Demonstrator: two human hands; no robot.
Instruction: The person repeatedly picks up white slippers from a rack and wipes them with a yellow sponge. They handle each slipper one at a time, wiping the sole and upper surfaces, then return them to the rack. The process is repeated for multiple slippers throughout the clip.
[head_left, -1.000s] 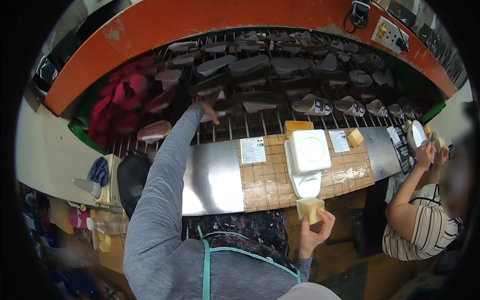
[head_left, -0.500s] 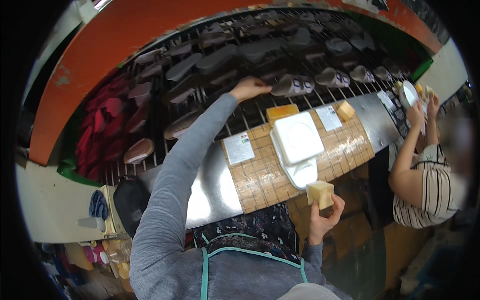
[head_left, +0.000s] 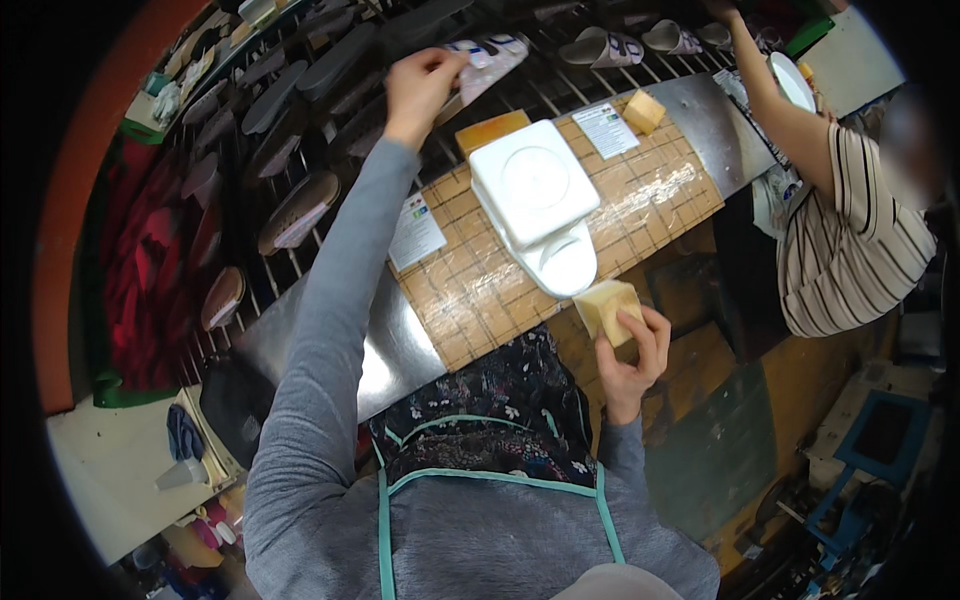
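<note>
My left hand [head_left: 422, 95] reaches to the rack with bent fingers closed on the edge of a slipper [head_left: 492, 65], which has a pale strap with a dark blue pattern. The slipper is tilted up off the rods, and my fingers hide part of its sole. In front of the table's near edge, my right hand [head_left: 635, 360] grips a cream sponge block [head_left: 612, 310] between thumb and fingers. Just beyond it, a white plastic container [head_left: 533, 185] with a round white lower part [head_left: 567, 268] stands on the table.
Slippers and soles fill the rod rack [head_left: 555, 95]. A wooden-looking covered tabletop [head_left: 470, 270] carries a yellow sponge block [head_left: 645, 112], an orange-yellow block [head_left: 490, 130] and printed sheets [head_left: 605, 130]. At right, a co-worker in a striped shirt [head_left: 850, 220] reaches to the rack.
My left hand has taken hold of a slipper and raised it from the rods. The sponge in my right hand is turned differently. The view has shifted, and the co-worker's arm now stretches forward.
</note>
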